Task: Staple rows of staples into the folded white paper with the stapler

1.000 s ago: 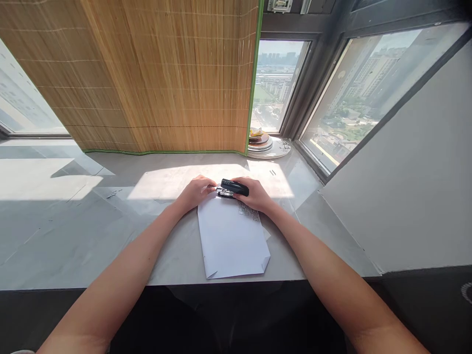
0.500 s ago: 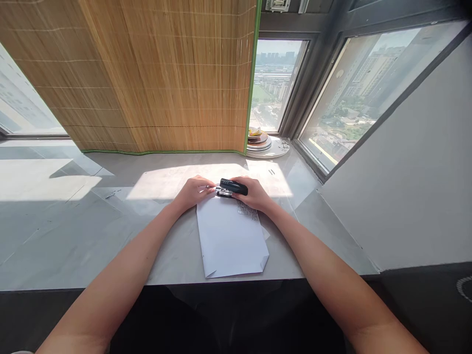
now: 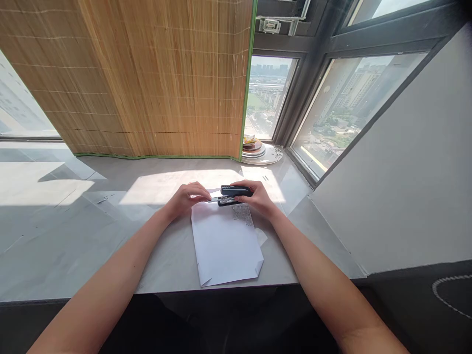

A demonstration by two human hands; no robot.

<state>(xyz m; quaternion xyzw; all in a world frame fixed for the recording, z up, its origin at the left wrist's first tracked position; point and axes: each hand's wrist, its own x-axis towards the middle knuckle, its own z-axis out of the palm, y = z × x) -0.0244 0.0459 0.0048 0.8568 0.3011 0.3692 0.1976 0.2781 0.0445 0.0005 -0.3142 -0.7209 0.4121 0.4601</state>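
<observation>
My right hand [image 3: 258, 197] is closed around the rear of a black stapler [image 3: 230, 191], held level over the far end of a white sheet of paper [image 3: 226, 248]. The stapler's jaws are spread, and a metal strip shows between them. At its front, my left hand [image 3: 189, 197] pinches a thin metal piece [image 3: 214, 199] sticking out toward it; whether this is part of the stapler or a staple strip, I cannot tell. The paper lies flat with its near corners folded. Beneath the stapler, a small patch with dark markings [image 3: 242, 213] shows at the paper's upper right.
A few small staple-like bits [image 3: 265, 178] lie beyond my right hand, and more scraps [image 3: 105, 199] lie left. Stacked plates [image 3: 254, 151] stand by the window corner. A bamboo blind [image 3: 158, 83] hangs behind the counter [image 3: 73, 246]. A white wall [image 3: 401, 187] bounds the right.
My left hand has drawn a little to the left of the stapler with the thin metal piece. The stapler has turned more level. The whole view has shifted slightly.
</observation>
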